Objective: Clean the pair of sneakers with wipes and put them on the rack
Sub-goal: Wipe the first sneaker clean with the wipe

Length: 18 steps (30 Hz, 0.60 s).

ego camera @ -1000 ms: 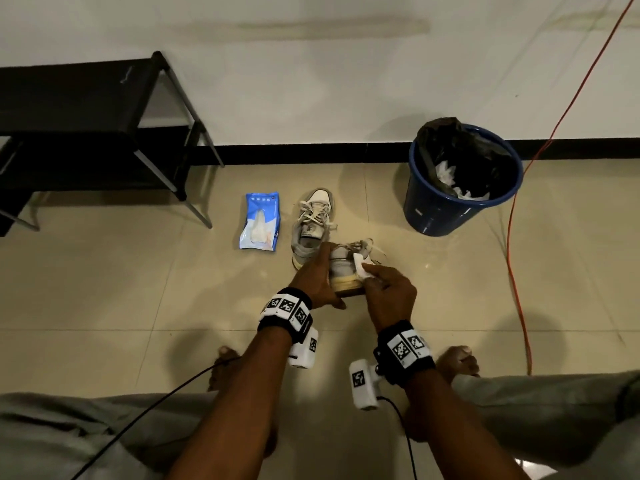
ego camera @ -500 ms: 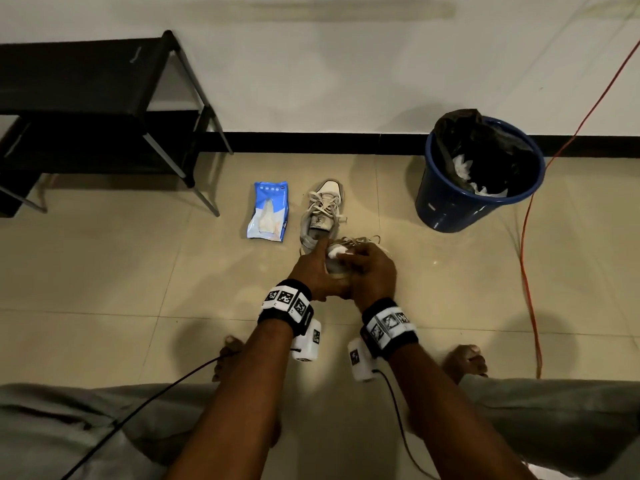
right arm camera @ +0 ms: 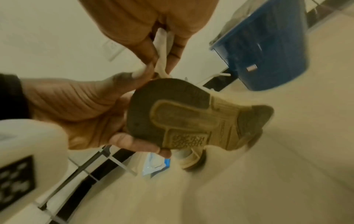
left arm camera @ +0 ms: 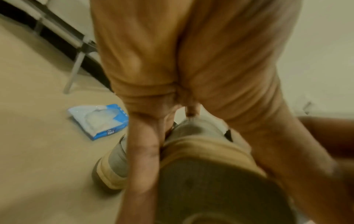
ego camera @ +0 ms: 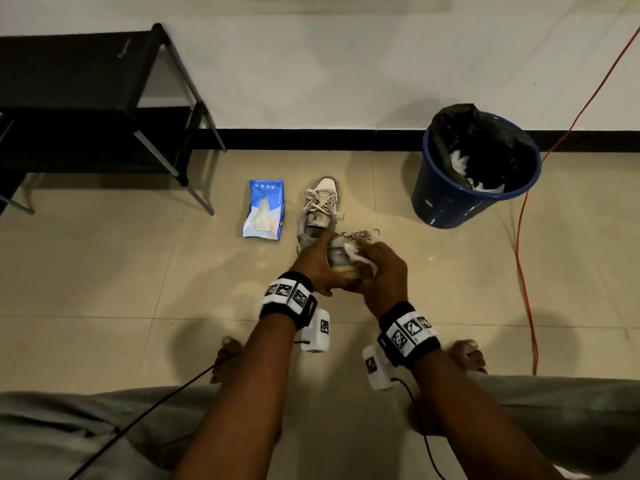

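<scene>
Head view shows both forearms reaching forward and down over the tiled floor, the wrists close together. The left hand wraps its grip around the heel end of a raised sneaker, thumb on one side and fingers on the other; the right wrist view shows that hand cupping the heel with the dirty sole turned toward the camera. The right hand curls its grip on a white wipe and presses it to the sneaker's side near the heel; the same wipe is seen pinched between thumb and fingers. The second sneaker stands on the floor just beyond the hands, laces up, with a blue wipes pack just beside it. A black shoe rack stands against the wall at far left, and a blue bin with a black liner and used wipes sits at right.
</scene>
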Motion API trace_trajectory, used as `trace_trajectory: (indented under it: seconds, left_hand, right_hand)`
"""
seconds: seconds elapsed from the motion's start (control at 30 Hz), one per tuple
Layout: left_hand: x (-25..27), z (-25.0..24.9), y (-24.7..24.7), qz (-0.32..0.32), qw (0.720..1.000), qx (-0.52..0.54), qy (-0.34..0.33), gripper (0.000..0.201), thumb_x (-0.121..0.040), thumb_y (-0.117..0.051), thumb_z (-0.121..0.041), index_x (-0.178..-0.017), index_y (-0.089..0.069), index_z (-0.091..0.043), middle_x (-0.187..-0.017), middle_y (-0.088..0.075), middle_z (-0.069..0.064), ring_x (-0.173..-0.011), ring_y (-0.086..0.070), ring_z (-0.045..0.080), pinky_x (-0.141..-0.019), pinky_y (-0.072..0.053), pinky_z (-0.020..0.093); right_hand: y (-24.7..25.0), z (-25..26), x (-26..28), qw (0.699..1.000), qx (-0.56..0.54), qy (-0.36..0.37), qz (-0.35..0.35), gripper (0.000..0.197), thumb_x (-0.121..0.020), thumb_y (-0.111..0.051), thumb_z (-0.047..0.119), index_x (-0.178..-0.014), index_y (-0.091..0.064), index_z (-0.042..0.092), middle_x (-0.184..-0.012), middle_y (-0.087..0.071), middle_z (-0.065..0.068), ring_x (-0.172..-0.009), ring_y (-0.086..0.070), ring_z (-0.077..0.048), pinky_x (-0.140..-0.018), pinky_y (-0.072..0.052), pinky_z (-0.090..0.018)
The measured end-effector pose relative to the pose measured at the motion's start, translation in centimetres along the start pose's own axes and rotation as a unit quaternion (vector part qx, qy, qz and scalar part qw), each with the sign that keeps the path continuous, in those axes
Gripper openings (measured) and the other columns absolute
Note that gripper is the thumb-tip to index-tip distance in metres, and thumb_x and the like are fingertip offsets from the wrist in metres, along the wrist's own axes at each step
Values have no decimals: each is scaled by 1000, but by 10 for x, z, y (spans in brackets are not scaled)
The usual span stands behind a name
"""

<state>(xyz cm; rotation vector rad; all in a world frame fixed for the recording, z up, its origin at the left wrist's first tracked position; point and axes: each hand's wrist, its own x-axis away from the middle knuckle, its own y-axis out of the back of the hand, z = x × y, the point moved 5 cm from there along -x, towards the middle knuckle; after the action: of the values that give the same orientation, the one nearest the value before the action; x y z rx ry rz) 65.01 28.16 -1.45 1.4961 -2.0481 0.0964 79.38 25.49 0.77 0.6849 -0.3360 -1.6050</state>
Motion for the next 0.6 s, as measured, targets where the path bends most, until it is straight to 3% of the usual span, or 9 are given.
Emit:
trace_trajectory:
  seconds: [0.03, 0.13, 0.17, 0.23, 0.3, 0.43, 0.53, 0.6]
  left_hand:
    - [-1, 1, 0, 18, 1000, 12, 6, 124, -50, -98, -19, -148, -26, -43, -131, -56, -1, -98, -66, 24, -53, -60, 43]
    - [-5, 0, -2, 12, 1000, 23, 14, 129, -43, -101, -21, -147, -28, -40, -137, -50, -4, -102, -65, 26, -54, -60, 42]
    - [-6, 0, -3, 5, 999, 33, 16, 128, -42, -101, -23, -147, -30, -40, -138, -49, -4, -104, -64, 27, -54, -60, 42]
    - [-9, 4, -1, -3, 999, 47, 15, 121, -44, -100, -25, -144, -34, -41, -137, -51, 0, -107, -63, 29, -55, -60, 43]
    - [-13, 9, 2, -2, 998, 68, 16, 115, -46, -100, -26, -141, -38, -43, -137, -52, 0, -111, -61, 31, -56, -60, 45]
    - [-20, 18, 2, -24, 995, 96, 22, 108, -48, -100, -21, -136, -44, -49, -142, -48, -4, -122, -53, 33, -57, -60, 53]
    - [-18, 17, 5, -25, 994, 106, 17, 109, -44, -101, -27, -135, -46, -50, -140, -51, -4, -118, -56, 30, -57, -60, 52]
    - [-17, 14, 5, -26, 993, 111, 3, 110, -43, -99, -28, -137, -46, -46, -142, -50, -5, -117, -55, 28, -57, -60, 50]
  right_hand:
    - [1, 1, 4, 1000, -2, 3, -4, 32, -78, -62, 4, -106, -73, 13, -100, -68, -8, -93, -61, -20, -83, -49, -30]
    - [14, -35, -7, 985, -30, -144, -89, 28, -75, -68, -5, -94, -77, 13, -92, -71, -9, -88, -67, -25, -78, -51, -26]
    - [17, -38, -8, 982, -30, -162, -95, 27, -75, -68, -5, -93, -77, 13, -92, -71, -8, -88, -67, -24, -79, -51, -25]
    - [13, -22, -4, 993, -24, -101, -47, 29, -75, -68, -7, -95, -77, 12, -91, -70, -6, -84, -64, -17, -78, -53, -26]
    - [11, -12, 3, 999, -6, -49, -9, 30, -76, -68, -8, -96, -77, 12, -90, -70, -4, -82, -62, -13, -77, -51, -20]
    - [19, -45, -5, 982, -23, -181, -58, 22, -77, -71, -3, -94, -77, 10, -93, -73, -9, -88, -68, -24, -81, -52, -26]
    - [11, -13, 4, 997, -26, -70, -32, 26, -75, -70, -6, -93, -77, 12, -89, -71, -6, -82, -64, -16, -77, -51, -23]
    - [13, -10, 9, 997, -22, -55, -43, 25, -75, -71, -6, -91, -77, 12, -87, -70, -7, -80, -64, -17, -74, -51, -21]
